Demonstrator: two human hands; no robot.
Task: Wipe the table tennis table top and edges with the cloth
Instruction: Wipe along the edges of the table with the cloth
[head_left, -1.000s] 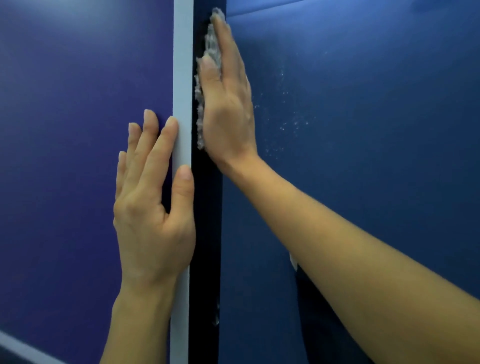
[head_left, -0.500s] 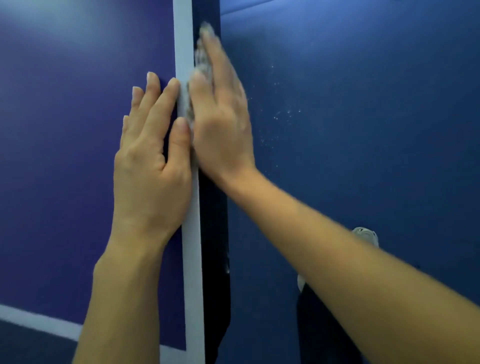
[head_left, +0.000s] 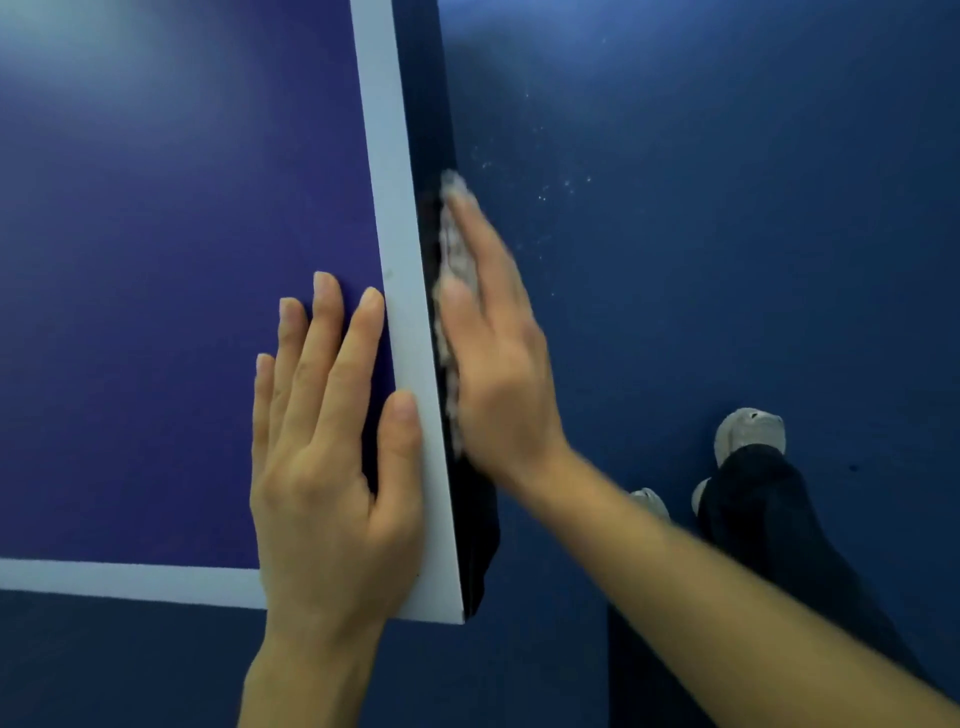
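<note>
Your left hand (head_left: 332, 457) lies flat on the table top (head_left: 156, 260), close to its near right corner. The fingers are straight and slightly spread, pointing to the far side. The thumb rests along the white line (head_left: 395, 260) that borders the right side of the purple surface. This hand holds nothing; it only rests on the table.

Your right hand (head_left: 498, 374) is just to the right of that white line, with its fingers stretched out straight and close together. It presses the cloth (head_left: 452, 270) flat against the dark side edge (head_left: 431, 130) of the table, and the fingers do not curl round it. The cloth is pale grey and fluffy. It shows as a narrow strip between your palm and the edge, running from just past your fingertips to near your wrist. The hand is a little blurred.

A second white line (head_left: 130, 579) runs along the near end of the table and meets the first at the corner.

To the right of the table lies the blue floor (head_left: 753, 234), with a scatter of pale specks (head_left: 566, 184) on the far side of your right hand. A grey-toed foot (head_left: 748, 431) and a dark trouser leg (head_left: 769, 519) show to the right of your right forearm.
</note>
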